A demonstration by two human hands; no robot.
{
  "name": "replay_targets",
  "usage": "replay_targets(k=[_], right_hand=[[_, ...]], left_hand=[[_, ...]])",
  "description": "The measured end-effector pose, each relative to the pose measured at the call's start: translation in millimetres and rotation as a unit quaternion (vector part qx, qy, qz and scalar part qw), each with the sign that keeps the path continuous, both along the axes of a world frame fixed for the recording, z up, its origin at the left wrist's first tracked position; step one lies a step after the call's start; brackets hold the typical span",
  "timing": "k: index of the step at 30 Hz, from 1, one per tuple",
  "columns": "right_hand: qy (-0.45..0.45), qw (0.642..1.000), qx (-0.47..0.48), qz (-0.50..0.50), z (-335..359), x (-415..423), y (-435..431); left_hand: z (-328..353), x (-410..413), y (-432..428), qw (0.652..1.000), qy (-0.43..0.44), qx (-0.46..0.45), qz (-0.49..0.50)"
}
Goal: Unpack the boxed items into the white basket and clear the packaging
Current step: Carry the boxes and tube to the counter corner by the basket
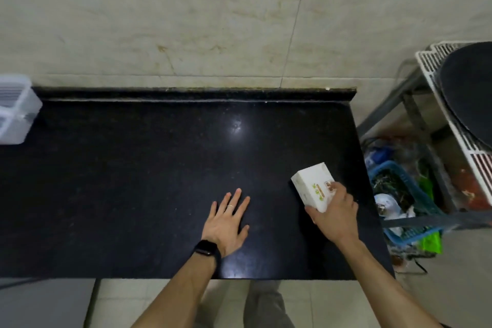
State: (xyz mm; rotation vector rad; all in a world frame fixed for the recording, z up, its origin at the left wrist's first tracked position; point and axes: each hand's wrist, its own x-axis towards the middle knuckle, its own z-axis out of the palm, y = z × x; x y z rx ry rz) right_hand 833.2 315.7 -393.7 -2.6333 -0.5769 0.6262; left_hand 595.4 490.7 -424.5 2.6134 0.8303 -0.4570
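A small white box point(312, 185) with green and orange print lies on the black countertop point(149, 173) near its right edge. My right hand point(336, 214) grips the box at its near end, thumb on one side and fingers on the other. My left hand point(228, 222) rests flat on the counter to the left of the box, fingers spread, holding nothing; a ring is on one finger and a black watch on the wrist. The white basket point(14, 108) stands at the far left of the counter, partly cut off by the frame edge.
Behind the counter rises a beige tiled wall. Right of the counter's edge stands a metal rack point(415, 104) with a white grid tray and a dark round pan point(471, 93) on top. Below it a blue crate point(399, 234) holds waste and green bags.
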Motion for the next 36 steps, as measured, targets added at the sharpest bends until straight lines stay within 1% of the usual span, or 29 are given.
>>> replay_targets(k=[1, 4, 9, 12, 15, 21, 27, 36], right_hand=[[0.009, 1.0, 0.014, 0.001, 3, -6, 4], [0.029, 0.998, 0.041, 0.049, 13, -52, 26], [0.059, 0.982, 0.075, 0.163, 29, -172, 97], [0.069, 0.966, 0.099, 0.228, 37, -261, 141], [0.075, 0.948, 0.112, 0.289, 44, -347, 180], [0.066, 0.9, 0.126, 0.412, 67, -484, 250], [0.064, 0.853, 0.131, 0.501, 81, -572, 317], [0.099, 0.803, 0.099, 0.579, 74, -661, 434]], left_hand=[[6, -13, 3, 1.0, -0.01, 0.001, 0.026], [21, -74, 13, 0.993, -0.033, 0.004, 0.115], [45, -208, 39, 0.968, -0.038, 0.017, 0.249], [57, -293, 59, 0.944, -0.039, 0.029, 0.325], [66, -374, 80, 0.925, -0.027, 0.047, 0.377], [83, -520, 102, 0.863, -0.051, 0.07, 0.497], [84, -605, 119, 0.804, -0.069, 0.09, 0.583], [92, -668, 190, 0.757, -0.047, 0.092, 0.645]])
